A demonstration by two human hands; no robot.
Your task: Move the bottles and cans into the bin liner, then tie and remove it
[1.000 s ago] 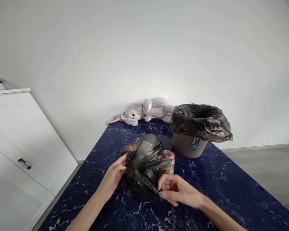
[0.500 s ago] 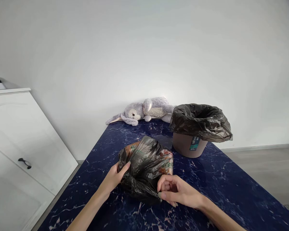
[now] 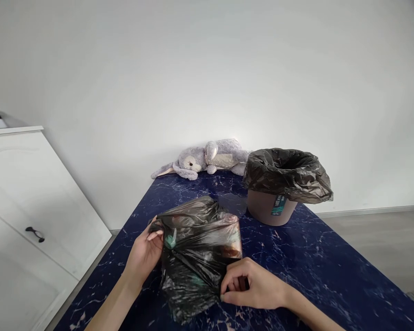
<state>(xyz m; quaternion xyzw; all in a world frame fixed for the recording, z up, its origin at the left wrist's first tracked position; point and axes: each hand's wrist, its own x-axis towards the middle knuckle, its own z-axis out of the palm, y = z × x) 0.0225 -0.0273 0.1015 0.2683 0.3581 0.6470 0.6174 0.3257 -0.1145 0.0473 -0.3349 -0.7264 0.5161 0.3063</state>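
Observation:
A thin black plastic bag (image 3: 196, 262) lies in front of me, wrapped over something with orange and green patches that shows dimly through the film. I cannot make out what is inside. At the bag's left side, my left hand (image 3: 145, 250) has its fingers curled around the upper left edge. My right hand (image 3: 253, 283) pinches the plastic between thumb and forefinger at the lower right. The bag's front part spreads down over the table toward me.
A brown bin (image 3: 271, 207) lined with a black bag (image 3: 290, 177) stands at the back right of the blue marbled table (image 3: 317, 266). Behind, a grey plush rabbit (image 3: 207, 158) lies against the wall. A white cabinet (image 3: 37, 197) is at the left.
My left hand has moved left and slightly up, pulling the bag's left edge outward. The bag's front has spread toward me. My right hand has closed into a pinch and shifted slightly left.

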